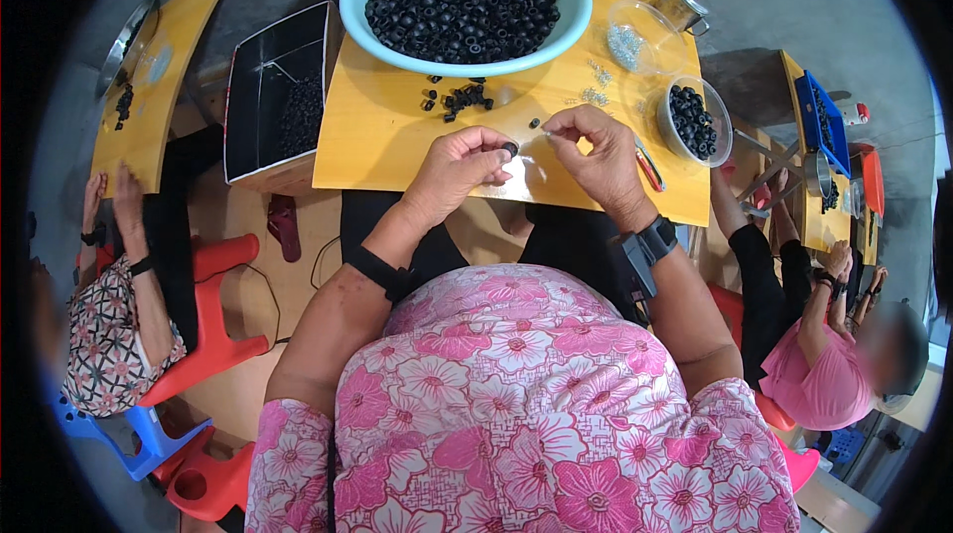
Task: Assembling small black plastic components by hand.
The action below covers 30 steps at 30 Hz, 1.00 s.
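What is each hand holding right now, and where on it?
The left hand pinches a small black ring by its rim at the fingertips. The right hand pinches something tiny at its fingertips; too small to identify.

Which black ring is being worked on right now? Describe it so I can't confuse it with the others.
Start at the big light-blue basin heaped with black rings on the yellow table. Come toward the person: the left hand pinches one black ring at its fingertips. It alone is held; the loose cluster lies on the table.

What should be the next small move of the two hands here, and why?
Probably bring the right hand a little leftward to the left hand. The left pinches a small black ring, the right pinches a thin metal piece, and a small gap separates them.
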{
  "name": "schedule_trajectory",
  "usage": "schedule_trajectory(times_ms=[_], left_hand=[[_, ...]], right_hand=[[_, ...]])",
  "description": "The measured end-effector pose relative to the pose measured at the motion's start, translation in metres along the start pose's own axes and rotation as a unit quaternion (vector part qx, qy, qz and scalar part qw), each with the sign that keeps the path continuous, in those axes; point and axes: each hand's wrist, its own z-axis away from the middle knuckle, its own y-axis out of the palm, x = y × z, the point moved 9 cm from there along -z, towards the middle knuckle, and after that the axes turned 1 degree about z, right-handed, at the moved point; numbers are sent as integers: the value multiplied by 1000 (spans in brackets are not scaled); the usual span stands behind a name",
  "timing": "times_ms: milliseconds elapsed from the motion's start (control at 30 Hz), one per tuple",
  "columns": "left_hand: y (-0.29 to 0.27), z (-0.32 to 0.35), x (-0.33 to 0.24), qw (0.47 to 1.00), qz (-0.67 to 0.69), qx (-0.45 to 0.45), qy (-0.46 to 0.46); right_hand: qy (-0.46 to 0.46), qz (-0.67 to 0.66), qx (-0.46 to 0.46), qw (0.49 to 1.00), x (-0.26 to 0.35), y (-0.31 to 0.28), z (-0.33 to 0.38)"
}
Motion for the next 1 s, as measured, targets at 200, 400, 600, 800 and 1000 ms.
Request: schedule_trajectory(times_ms=[200, 400, 600, 800, 1000], left_hand=[[1, 2, -2, 999, -21, 13, 27], [4, 3, 0, 998, -46, 22, 34], [3, 2, -1, 998, -33, 8, 57], [4, 3, 1, 995, -87, 28, 48], [4, 3, 2, 995, -81, 32, 46]], right_hand=[[25, -56, 40, 997, 9, 21, 12], [29, -32, 75, 996, 13, 27, 11], [19, -12, 98, 995, 15, 30, 9], [41, -32, 134, 990, 4, 34, 7], [83, -96, 158, 979, -4, 41, 8]])
